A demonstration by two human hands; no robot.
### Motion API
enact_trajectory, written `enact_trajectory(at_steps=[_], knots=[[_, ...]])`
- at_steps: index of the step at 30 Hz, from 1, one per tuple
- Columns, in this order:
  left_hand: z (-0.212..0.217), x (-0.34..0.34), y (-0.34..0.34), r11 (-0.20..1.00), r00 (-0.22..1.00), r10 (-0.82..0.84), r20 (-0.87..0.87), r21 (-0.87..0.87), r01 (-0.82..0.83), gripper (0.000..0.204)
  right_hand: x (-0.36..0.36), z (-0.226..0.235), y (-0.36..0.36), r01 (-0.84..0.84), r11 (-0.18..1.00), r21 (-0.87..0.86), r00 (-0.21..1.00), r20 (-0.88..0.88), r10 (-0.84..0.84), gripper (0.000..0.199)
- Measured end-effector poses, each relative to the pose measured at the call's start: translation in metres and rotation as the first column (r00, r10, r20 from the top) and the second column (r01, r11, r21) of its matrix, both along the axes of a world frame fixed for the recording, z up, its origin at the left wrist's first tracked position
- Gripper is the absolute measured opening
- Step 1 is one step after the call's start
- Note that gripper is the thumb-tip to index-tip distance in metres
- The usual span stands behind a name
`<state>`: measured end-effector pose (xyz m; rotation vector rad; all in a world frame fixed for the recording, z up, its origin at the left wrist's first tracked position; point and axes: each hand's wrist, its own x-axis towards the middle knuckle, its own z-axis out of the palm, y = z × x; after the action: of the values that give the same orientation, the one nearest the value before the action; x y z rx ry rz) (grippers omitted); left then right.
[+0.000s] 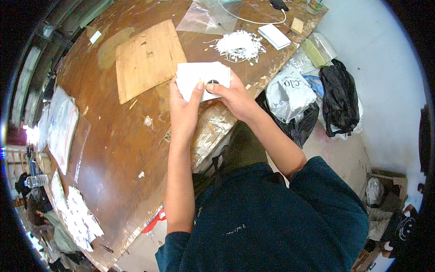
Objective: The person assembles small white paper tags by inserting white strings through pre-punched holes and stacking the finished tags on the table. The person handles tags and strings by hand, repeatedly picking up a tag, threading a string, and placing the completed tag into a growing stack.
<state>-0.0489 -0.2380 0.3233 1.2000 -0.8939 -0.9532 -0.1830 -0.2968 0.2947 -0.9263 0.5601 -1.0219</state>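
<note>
Between my two hands is a small stack of white cards (199,72), with a round black mark on the top one. My left hand (185,103) grips its left side, thumb lying on the front. From the right, my right hand (238,97) closes on the same stack, its thumb pressed near the black mark. Most of my fingers are hidden behind the cards. Just beyond them lies a tangled heap of white tag strings (239,46). A white pad or stack of cards (274,36) rests to the right of the heap.
The worn brown wooden table (113,149) bears a plywood board (149,59), a clear plastic sheet (206,18), plastic-wrapped packs (62,129) and white paper pieces (84,217). White (290,97) and black bags (340,97) crowd beyond its right edge. A cardboard box (385,190) stands lower right.
</note>
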Motion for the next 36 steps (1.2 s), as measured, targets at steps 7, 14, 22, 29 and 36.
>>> enact_trajectory(at_steps=[7, 14, 22, 29, 36], knots=[[0.001, 0.073, 0.041, 0.998, 0.992, -0.019, 0.127, 0.059, 0.012, 0.053, 0.043, 0.0, 0.009, -0.263, 0.964, 0.045, 0.922, -0.283, 0.264, 0.058], [-0.007, 0.15, 0.078, 0.972, 0.958, 0.07, 0.277, 0.196, -0.127, 0.08, 0.1, 0.001, 0.036, -0.51, 0.855, -0.097, 0.769, -0.496, 0.403, 0.061], [-0.047, 0.138, 0.066, 0.844, 0.769, 0.463, 0.441, 0.043, -0.534, 0.071, 0.134, 0.012, 0.04, -0.638, 0.588, -0.497, 0.471, -0.856, -0.214, 0.056], [-0.058, 0.138, 0.054, 0.903, 0.893, 0.429, -0.138, 0.063, -0.424, 0.074, 0.16, -0.019, 0.053, -0.341, 0.713, -0.613, 0.747, -0.637, -0.19, 0.072], [-0.049, 0.131, 0.049, 0.828, 0.811, 0.554, -0.189, 0.025, -0.56, 0.069, 0.168, -0.022, 0.047, -0.39, 0.728, -0.563, 0.78, -0.622, -0.064, 0.069]])
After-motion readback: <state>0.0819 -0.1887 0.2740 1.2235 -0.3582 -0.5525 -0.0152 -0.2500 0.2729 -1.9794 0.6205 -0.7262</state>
